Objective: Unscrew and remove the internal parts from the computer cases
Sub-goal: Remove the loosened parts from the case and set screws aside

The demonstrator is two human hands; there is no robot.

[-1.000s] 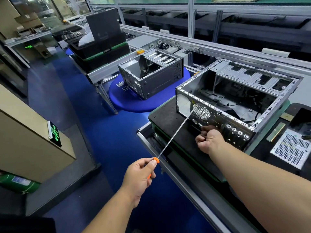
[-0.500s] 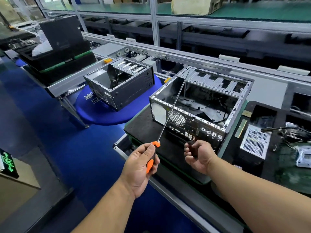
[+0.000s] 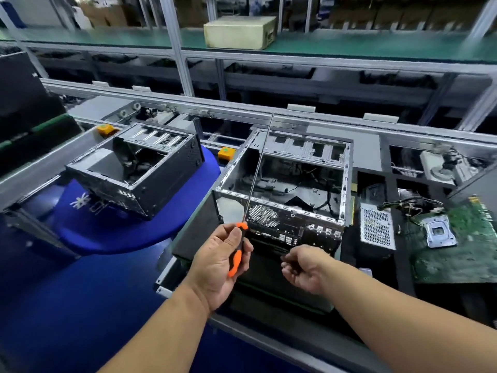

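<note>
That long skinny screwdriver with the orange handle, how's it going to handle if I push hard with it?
The screwdriver has a very long, thin shaft, so it will probably flex or wander under a hard push. The left hand grips only the short orange handle, so the far tip is likely hard to steady. Laid down, its round shaft may roll.

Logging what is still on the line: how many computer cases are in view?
2. One open silver case stands right in front of the hands, on the black mat. A black case sits to its left on the blue pad. Others could be out of view.
</note>
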